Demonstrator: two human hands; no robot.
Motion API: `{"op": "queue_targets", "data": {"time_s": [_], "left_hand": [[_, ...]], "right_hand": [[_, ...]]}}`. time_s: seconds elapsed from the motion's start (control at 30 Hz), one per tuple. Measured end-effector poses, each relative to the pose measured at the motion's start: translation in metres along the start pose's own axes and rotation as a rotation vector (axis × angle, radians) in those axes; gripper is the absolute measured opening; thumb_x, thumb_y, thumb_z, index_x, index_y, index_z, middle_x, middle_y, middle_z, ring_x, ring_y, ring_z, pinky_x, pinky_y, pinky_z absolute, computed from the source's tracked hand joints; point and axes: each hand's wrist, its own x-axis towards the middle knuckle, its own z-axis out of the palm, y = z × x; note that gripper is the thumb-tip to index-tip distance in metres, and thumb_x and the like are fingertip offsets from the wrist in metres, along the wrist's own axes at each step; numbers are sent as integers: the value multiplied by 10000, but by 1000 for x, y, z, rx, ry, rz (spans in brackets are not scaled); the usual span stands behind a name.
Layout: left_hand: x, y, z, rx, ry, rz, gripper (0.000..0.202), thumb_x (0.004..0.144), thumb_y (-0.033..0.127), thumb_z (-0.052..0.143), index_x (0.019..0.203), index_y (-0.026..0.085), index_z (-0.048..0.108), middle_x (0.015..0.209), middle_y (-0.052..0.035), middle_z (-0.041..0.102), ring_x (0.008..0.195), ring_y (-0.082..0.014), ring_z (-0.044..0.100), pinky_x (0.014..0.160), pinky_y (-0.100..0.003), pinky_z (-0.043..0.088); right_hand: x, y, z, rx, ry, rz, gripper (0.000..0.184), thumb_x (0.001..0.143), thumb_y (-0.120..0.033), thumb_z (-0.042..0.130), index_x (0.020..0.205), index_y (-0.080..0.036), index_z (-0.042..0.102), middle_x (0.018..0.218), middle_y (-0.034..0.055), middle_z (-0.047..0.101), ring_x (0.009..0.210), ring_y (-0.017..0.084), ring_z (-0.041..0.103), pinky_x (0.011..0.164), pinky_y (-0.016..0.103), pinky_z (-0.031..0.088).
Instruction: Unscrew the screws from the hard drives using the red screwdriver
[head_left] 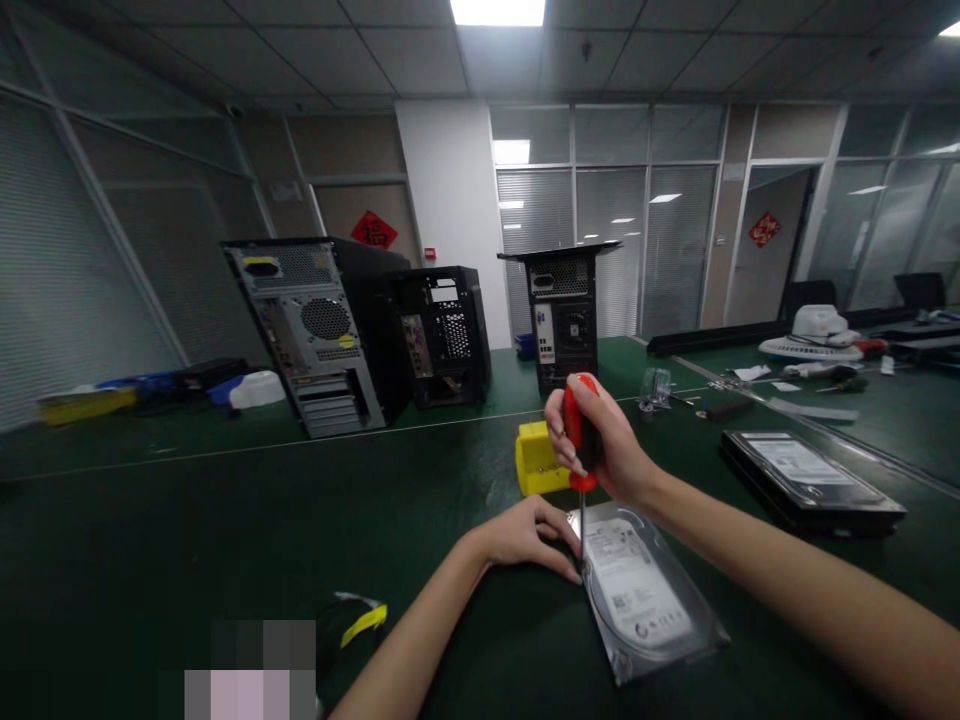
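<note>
My right hand (600, 437) is wrapped around the handle of a red and black screwdriver (583, 482), which stands nearly upright. Its tip meets the left edge of a silver hard drive (643, 585) lying label up on the table. My left hand (529, 540) grips that same edge, thumb and fingers on either side of the tip; any screw under the tip is hidden. Just behind the drive sits a yellow container (537, 460) with small bits in it that look like screws, partly covered by my right hand.
Several black computer cases (322, 330) stand at the back of the green table (225, 530). To the right lies a stack of hard drives (810, 480). Loose tools, a clear plastic piece (655, 388) and a white helmet-like object (817, 330) are farther back. A yellow-tagged cable (364, 624) lies at front left.
</note>
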Motion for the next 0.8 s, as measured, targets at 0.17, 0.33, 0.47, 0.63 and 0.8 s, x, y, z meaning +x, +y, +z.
{"op": "queue_targets", "data": {"time_s": [0.17, 0.33, 0.47, 0.63, 0.8], "left_hand": [[1, -2, 0, 17, -6, -31, 317, 543, 313, 754, 803, 145, 685, 827, -28, 664, 801, -152, 585, 778, -270, 420], [0, -2, 2, 15, 13, -27, 327, 534, 323, 758, 800, 150, 682, 825, -23, 663, 783, -140, 579, 778, -265, 415], [0, -2, 4, -6, 26, -36, 314, 529, 334, 759, 777, 155, 684, 821, -18, 656, 814, -145, 567, 799, -266, 400], [-1, -3, 2, 56, 91, -74, 375, 515, 375, 760, 800, 143, 686, 726, 4, 615, 638, -90, 483, 604, -209, 365], [-1, -2, 0, 51, 49, -53, 370, 546, 357, 747, 851, 155, 690, 806, -13, 642, 687, -101, 502, 628, -212, 374]], "right_hand": [[3, -1, -2, 40, -22, 31, 385, 804, -539, 408, 840, -176, 530, 648, -9, 529, 450, 74, 474, 377, 181, 381], [2, 0, -1, 50, -18, 69, 452, 781, -603, 373, 863, -188, 532, 632, -15, 517, 426, 72, 439, 348, 180, 357], [-2, -2, 3, -45, 23, 30, 280, 779, -476, 506, 804, -199, 474, 561, -48, 488, 392, 61, 402, 345, 164, 320], [-3, -4, 5, -15, 26, 40, 314, 781, -493, 485, 841, -187, 520, 745, -4, 553, 487, 67, 474, 444, 192, 410], [-4, -3, 4, 62, -21, 60, 466, 804, -581, 344, 919, -188, 566, 635, -17, 494, 423, 65, 423, 377, 187, 364]]}}
